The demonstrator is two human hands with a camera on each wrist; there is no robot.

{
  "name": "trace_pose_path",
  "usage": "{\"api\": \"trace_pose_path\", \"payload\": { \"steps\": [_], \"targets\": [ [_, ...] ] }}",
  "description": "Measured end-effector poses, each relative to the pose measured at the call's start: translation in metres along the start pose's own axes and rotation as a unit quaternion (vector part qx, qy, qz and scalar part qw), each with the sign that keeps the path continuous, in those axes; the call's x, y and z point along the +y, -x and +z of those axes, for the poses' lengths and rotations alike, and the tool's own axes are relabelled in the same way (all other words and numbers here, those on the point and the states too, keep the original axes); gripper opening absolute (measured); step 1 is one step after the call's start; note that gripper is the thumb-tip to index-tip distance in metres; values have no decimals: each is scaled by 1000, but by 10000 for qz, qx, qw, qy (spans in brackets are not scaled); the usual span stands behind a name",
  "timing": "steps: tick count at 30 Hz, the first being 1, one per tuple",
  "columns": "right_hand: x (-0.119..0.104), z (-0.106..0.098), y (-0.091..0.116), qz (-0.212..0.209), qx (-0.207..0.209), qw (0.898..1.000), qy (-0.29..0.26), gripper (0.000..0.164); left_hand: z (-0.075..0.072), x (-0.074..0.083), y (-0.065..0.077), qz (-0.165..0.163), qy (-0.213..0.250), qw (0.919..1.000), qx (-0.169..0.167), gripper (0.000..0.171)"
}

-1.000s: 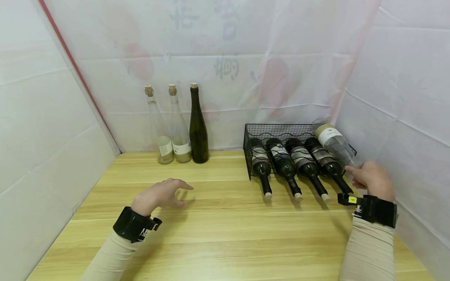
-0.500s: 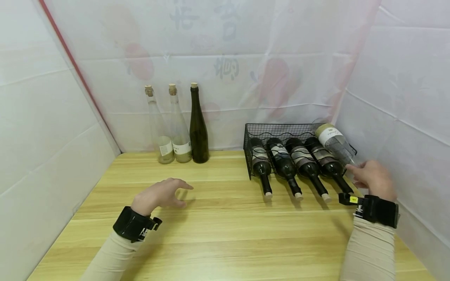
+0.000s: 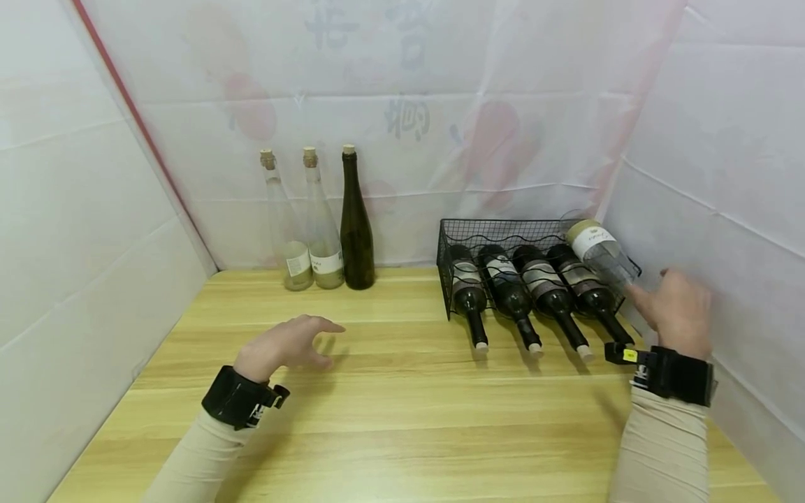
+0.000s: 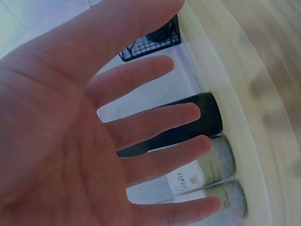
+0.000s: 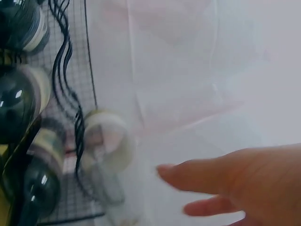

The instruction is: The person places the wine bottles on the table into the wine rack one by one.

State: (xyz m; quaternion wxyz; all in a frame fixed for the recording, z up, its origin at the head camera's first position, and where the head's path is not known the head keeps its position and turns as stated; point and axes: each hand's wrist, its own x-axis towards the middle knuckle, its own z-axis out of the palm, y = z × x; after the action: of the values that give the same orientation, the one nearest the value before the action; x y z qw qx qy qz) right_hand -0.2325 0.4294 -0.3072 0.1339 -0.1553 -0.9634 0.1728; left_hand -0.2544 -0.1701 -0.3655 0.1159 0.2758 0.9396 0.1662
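Note:
My right hand (image 3: 679,311), slightly blurred, is beside the clear glass bottle (image 3: 597,244) at the right end of the black wire rack (image 3: 503,228). That bottle lies tilted with its base up at the back and its neck hidden behind the hand. In the right wrist view the fingers (image 5: 197,176) are extended, apart from the clear bottle (image 5: 110,141). Several dark wine bottles (image 3: 553,300) lie in the rack, necks forward. Over the table on the left, my left hand (image 3: 289,349) holds nothing, fingers spread in the left wrist view.
Two corked clear bottles (image 3: 295,265) (image 3: 327,265) and a dark green bottle (image 3: 357,237) stand upright at the back left. White sheets (image 3: 251,56) hang behind and on both sides. The wooden table (image 3: 440,419) stretches in front of the rack.
My right hand has let go of the clear bottle's neck and shifted slightly up and right. The bottle stays on the rack. The left hand has held its place.

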Motion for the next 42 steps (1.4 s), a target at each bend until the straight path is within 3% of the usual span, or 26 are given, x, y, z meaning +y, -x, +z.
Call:
{"api": "trace_pose_path", "payload": {
  "steps": [4,9,12,16,20,23,26,31,35,42],
  "targets": [
    [-31,0,4,-459,759,9959,-145,77,-1,-6,-3,27,-19,9999,151,64],
    [-82,11,14,-1407,797,9859,-433,64,-5,-25,-5,268,-189,9969,719,67],
    [-112,21,23,-1926,341,9789,-592,60,-8,-39,-7,294,-142,9930,1132,66],
    [-146,34,36,-2407,-612,9659,-728,61,-11,-58,-12,155,98,9878,1544,60],
    [-168,47,48,-2841,-1354,9460,-774,60,-13,-76,-20,-58,361,9853,1670,57],
    [-178,56,55,-3138,-1638,9316,-828,56,-15,-88,-27,-297,713,9822,1711,59],
    [-187,65,61,-3485,-1834,9155,-822,53,-17,-98,-33,-738,1023,9759,1780,64],
    [-197,75,73,-3927,-2267,8882,-745,51,-27,-113,-44,-1557,1552,9531,2082,81],
    [-204,80,82,-3996,-2740,8724,-649,52,-35,-124,-52,-1795,2009,9360,2267,92],
    [-211,88,90,-4155,-3192,8498,-578,47,-37,-141,-66,-2053,2086,9304,2208,89]
  ]
}}
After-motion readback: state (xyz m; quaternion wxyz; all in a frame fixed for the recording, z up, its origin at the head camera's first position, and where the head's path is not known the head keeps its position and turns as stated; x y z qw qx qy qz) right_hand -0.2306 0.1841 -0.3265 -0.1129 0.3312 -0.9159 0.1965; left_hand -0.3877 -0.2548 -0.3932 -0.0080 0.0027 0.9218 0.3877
